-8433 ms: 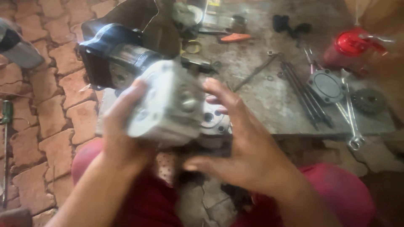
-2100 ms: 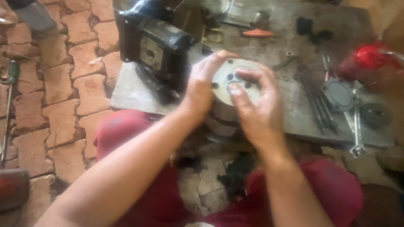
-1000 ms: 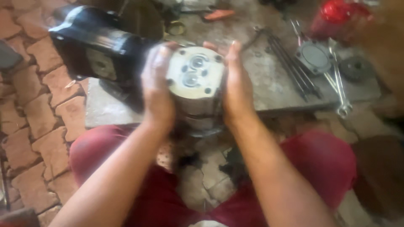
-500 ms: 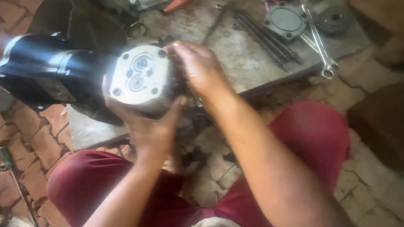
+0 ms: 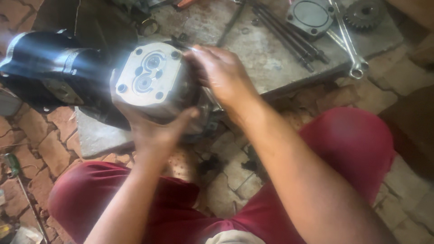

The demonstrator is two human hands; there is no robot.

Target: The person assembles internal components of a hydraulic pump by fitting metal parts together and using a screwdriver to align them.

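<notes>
From the head camera, looking down past two knees in red trousers, one grey metal pump housing point(image 5: 151, 81) sits held up between both hands, just over the near edge of a stone slab point(image 5: 275, 54). Its flat end face is turned up at the camera, showing two round bores side by side in the middle and four bolt holes, one at each corner. The left hand point(image 5: 156, 129) cradles the housing from below, thumb hooked up along the right side of the body and the rest of the fingers wrapped round underneath, so it is clearly gripping. The right hand point(image 5: 224, 77) is clamped against the housing's far right side, fingers curled over the top edge and pressing on it.

Just behind the housing, to the left, lies one big black motor body point(image 5: 49, 68), touching or nearly touching it; I cannot tell which. On the slab beyond the right hand there is a bundle of long dark bolts point(image 5: 289, 36), about four, too close together to count surely. Next to them rests one grey cover plate point(image 5: 309, 16), one shiny spanner point(image 5: 348, 40) laid across beside it, and one gear wheel point(image 5: 364, 13) at the top edge. On the brick floor at the far left lies one green-handled screwdriver point(image 5: 13, 165).
</notes>
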